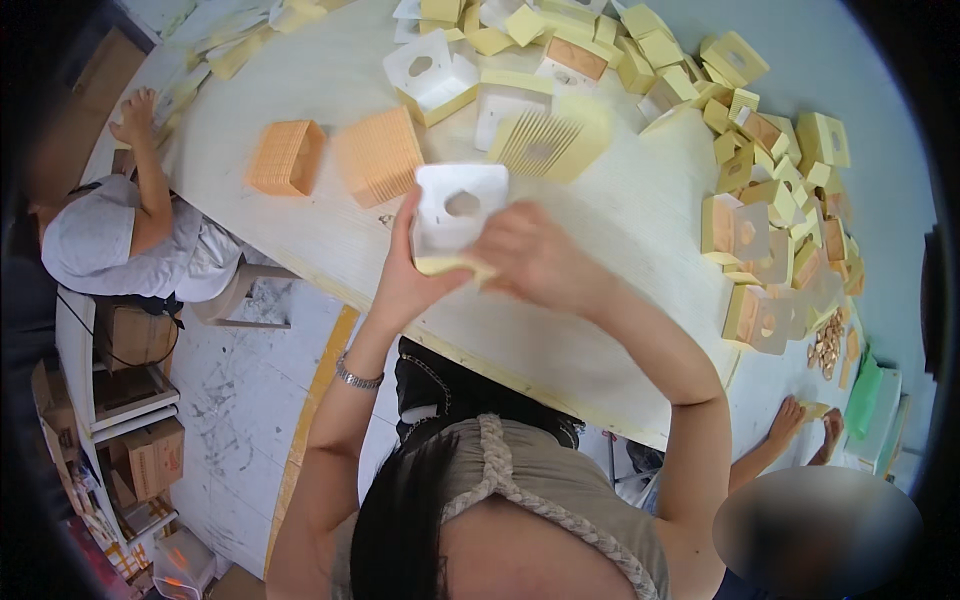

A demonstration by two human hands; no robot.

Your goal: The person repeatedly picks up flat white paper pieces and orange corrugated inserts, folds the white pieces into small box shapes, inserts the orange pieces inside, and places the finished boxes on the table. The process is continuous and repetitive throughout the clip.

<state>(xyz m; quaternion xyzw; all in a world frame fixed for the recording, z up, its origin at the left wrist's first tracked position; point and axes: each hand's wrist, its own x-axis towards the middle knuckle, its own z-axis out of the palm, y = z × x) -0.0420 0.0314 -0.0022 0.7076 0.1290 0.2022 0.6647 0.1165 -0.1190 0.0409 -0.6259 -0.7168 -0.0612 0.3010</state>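
Observation:
My left hand [425,275] is wrapped round the left side and near edge of a small open paper box [432,228], white inside with yellow outer card and a hole in its upper panel. At the box's right edge is my right hand [535,255], its curled fingers smeared by motion, so its grip is unclear. Just beyond the box stand a nested stack of orange card sleeves [375,155] and a blurred stack of yellow card pieces [540,140]. A second orange stack [285,158] sits farther left.
Yellow boxes [745,240] are heaped along the table's right and far sides. An open white-lined box [430,85] lies at the back. Small gold-coloured pieces [826,345] lie at right. A person in a cap [90,235] sits left; another person's hands [790,420] show at lower right.

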